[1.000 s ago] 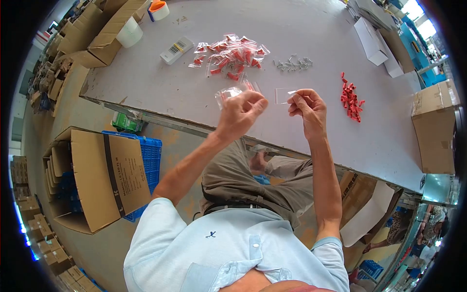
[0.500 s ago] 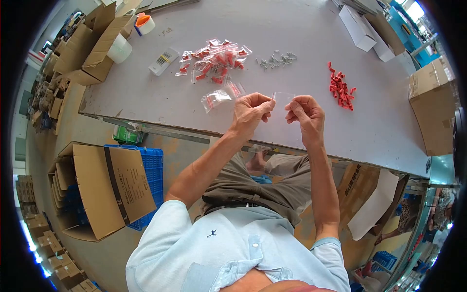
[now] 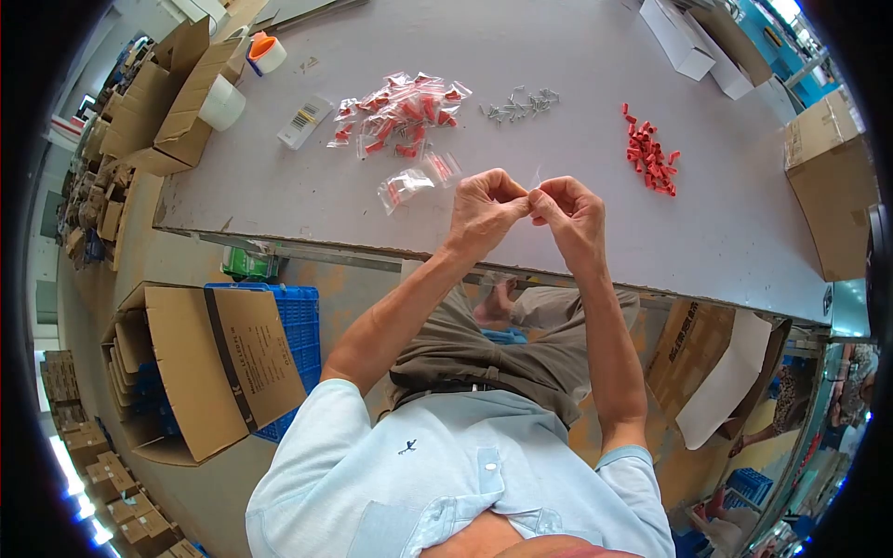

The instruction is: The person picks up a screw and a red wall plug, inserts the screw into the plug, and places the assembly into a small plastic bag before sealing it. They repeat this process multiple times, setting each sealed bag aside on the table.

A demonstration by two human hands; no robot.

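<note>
My left hand (image 3: 486, 212) and my right hand (image 3: 569, 216) meet above the table's near edge, fingertips pinched together on a small clear plastic bag (image 3: 537, 177). Only a bit of the bag shows above the fingers. Left of my left hand lie a couple of filled clear bags (image 3: 406, 189). Beyond them is a heap of clear bags with red pieces (image 3: 409, 107). Small metal screws or pins (image 3: 523, 105) lie loose farther back. A pile of short red tubes (image 3: 649, 156) rests to the right of my right hand.
On the grey table (image 3: 307, 205) are a labelled white packet (image 3: 304, 122), tape rolls (image 3: 268, 54) and white boxes (image 3: 677, 42). Cardboard boxes stand at the left (image 3: 186, 121) and right (image 3: 826, 186) ends. Below left, an open carton (image 3: 246, 353) leans by a blue crate (image 3: 299, 325).
My right hand has moved left until its fingertips meet my left hand's. The bag, earlier stretched flat between both hands, is now mostly hidden by the fingers.
</note>
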